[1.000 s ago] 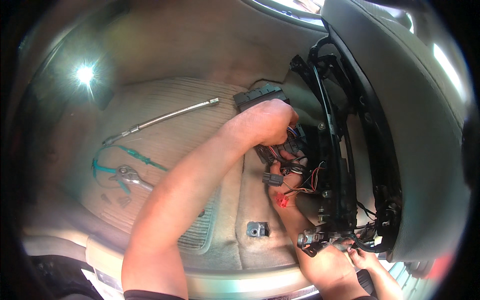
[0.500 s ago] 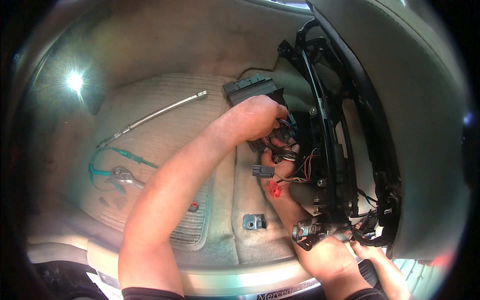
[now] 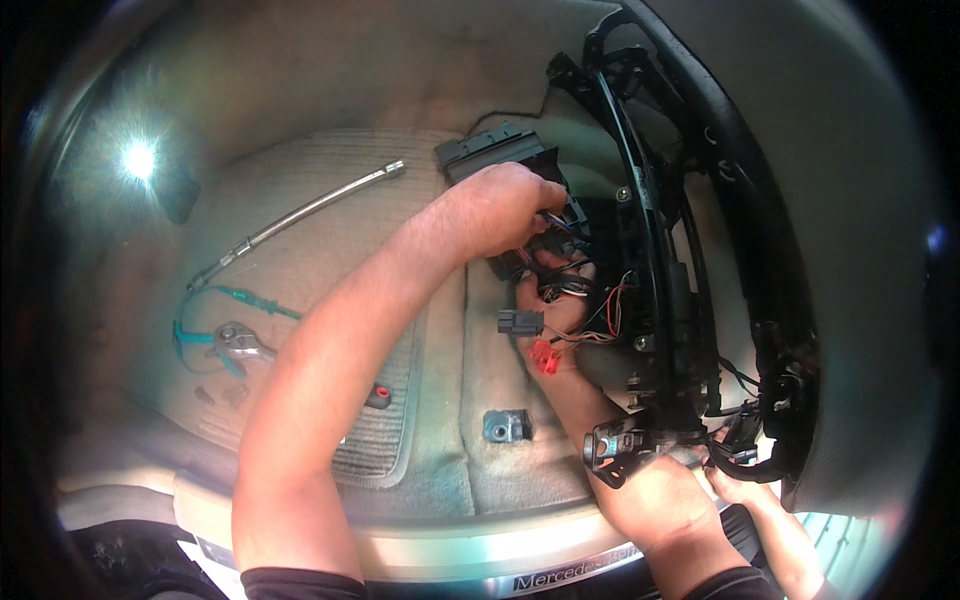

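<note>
My left hand [image 3: 500, 205] reaches across the car floor and is closed on a black plug in a wire bundle [image 3: 575, 290] beside the black seat frame [image 3: 650, 250]. My right hand [image 3: 550, 305] comes up from below the frame, and its fingers hold the same bundle from underneath. A loose black connector [image 3: 520, 322] and a red connector [image 3: 545, 358] hang by my right hand. A black flat module [image 3: 490, 150] lies just beyond my left hand. Another hand [image 3: 765, 510] touches the cables at the frame's lower end.
On the beige floor mat [image 3: 340, 180] lie a long metal rod [image 3: 300, 210] and teal-handled pliers [image 3: 235, 340]. A bright work light [image 3: 140, 160] shines at the far left. A metal floor bracket [image 3: 505, 425] sits near the door sill [image 3: 450, 550].
Both hands have stayed in the wire bundle. My left hand has shifted slightly along the plugs, and the view has moved a little.
</note>
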